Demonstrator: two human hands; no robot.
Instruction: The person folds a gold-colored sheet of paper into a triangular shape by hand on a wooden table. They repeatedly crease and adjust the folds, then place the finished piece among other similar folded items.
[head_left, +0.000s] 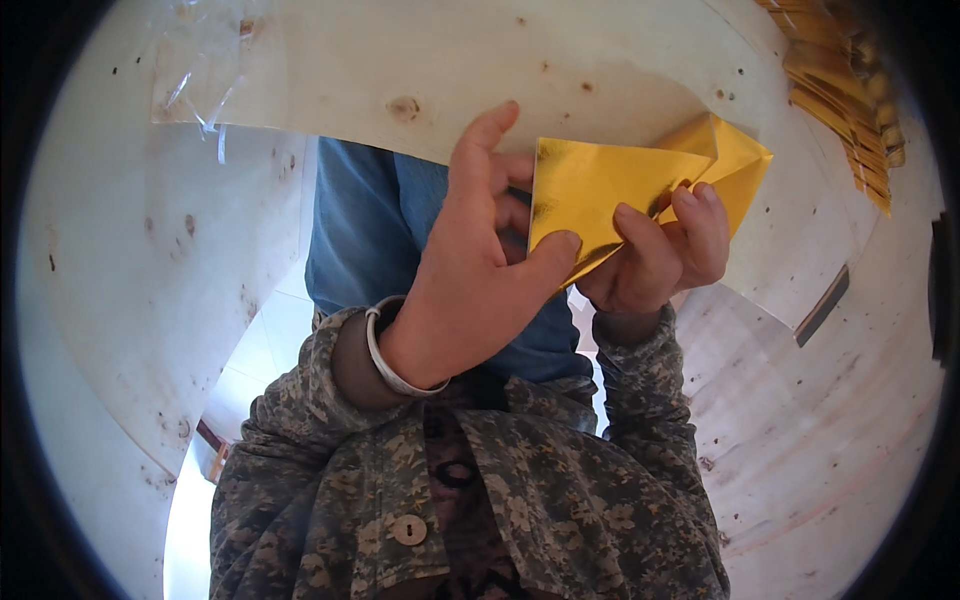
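A sheet of shiny gold foil paper [610,190], partly folded, is held up over my lap, in front of the table's edge. My left hand [470,260] grips its left side, with the thumb on the front and some fingers behind; the index finger sticks up free of the paper. At the lower right edge my right hand [660,245] pinches the sheet, its fingertips by the fold. A raised flap [735,165] of the same paper angles away at the right. What the fingers behind the sheet do is hidden.
A pale, knotted wooden tabletop [440,60] spreads ahead and to both sides. Folded gold paper pieces [845,90] lie in a pile at the far right. Crumpled clear plastic [205,90] is at the far left. A dark flat strip [822,305] lies on the right.
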